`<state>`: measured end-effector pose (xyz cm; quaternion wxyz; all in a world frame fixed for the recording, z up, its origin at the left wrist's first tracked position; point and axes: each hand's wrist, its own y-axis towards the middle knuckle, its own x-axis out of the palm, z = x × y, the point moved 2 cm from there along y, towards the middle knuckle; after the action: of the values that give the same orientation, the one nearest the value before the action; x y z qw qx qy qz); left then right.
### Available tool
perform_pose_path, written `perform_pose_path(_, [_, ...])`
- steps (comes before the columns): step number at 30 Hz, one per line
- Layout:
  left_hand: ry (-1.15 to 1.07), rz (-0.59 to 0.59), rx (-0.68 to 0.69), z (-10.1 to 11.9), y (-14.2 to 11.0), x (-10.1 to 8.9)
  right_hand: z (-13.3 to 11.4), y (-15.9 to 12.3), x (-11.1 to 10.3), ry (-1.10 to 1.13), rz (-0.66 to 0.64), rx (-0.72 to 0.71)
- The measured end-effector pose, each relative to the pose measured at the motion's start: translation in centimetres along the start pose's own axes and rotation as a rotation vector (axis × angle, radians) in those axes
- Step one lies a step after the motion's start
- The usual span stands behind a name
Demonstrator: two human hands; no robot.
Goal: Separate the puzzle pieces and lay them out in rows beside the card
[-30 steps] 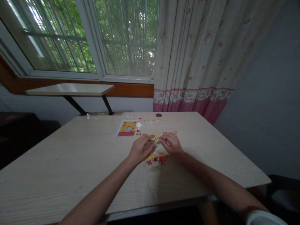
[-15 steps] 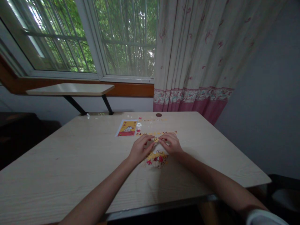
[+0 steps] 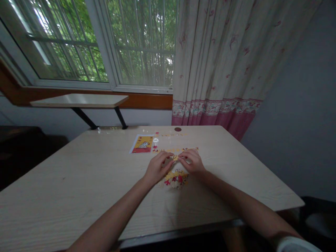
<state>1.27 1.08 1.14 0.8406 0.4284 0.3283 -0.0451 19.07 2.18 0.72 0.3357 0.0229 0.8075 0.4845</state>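
Both hands meet over the middle of the table, pinching small yellow puzzle pieces [image 3: 175, 157] with dark marks between the fingertips. My left hand [image 3: 158, 165] grips the left side with thumb and forefinger. From the other side, my right hand [image 3: 192, 161] pinches the right edge; whether the pieces are joined I cannot tell. Just below lies a pile of loose puzzle pieces [image 3: 176, 179] in yellow, red and white. Beyond the fingers runs a row of puzzle pieces [image 3: 173, 150], partly hidden by the hands. A picture card [image 3: 142, 144] showing a spotted animal on yellow and red lies to the left.
Farther back lies another line of small pieces [image 3: 172, 134], near a round brown disc [image 3: 177, 129] at the table's far edge. A raised shelf [image 3: 81, 99] on black supports stands at the back left. A curtain [image 3: 210, 70] hangs behind the wooden table [image 3: 86, 182].
Almost nothing differs. Both hands keep their pinch at the same spot, with only a very slight shift of the fingers and the view.
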Motion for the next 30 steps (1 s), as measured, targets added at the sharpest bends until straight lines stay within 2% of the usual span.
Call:
perform_pose_path(7, [0.005, -0.01, -0.01, -0.1, -0.2, 0.2, -0.1, 0.0, 0.0, -0.008, -0.02, -0.024])
perform_pose_path(10, [0.029, -0.026, -0.023, -0.4, -0.3, -0.1, 0.7, 0.2, -0.6, -0.024, -0.026, 0.003])
perform_pose_path(12, [0.047, -0.069, -0.017, -0.6, -0.3, -0.3, 2.2, 0.5, -1.6, -0.047, -0.043, 0.048])
perform_pose_path(15, [0.062, -0.157, 0.015, -1.0, -0.4, -0.9, 5.9, 0.7, -3.9, -0.098, -0.071, 0.157])
perform_pose_path(18, [0.078, -0.198, 0.014, -1.4, -0.5, -1.3, 10.1, 0.0, -6.1, -0.111, -0.132, 0.338])
perform_pose_path(21, [0.096, -0.213, -0.003, -1.8, -0.5, -1.4, 13.2, -1.2, -7.2, -0.128, -0.249, 0.497])
perform_pose_path(25, [0.113, -0.236, -0.014, -2.0, -0.6, -1.4, 14.6, -2.1, -7.0, -0.097, -0.363, 0.563])
perform_pose_path(30, [0.122, -0.281, -0.036, -2.1, -0.6, -1.3, 14.6, -2.1, -6.6, -0.107, -0.371, 0.571])
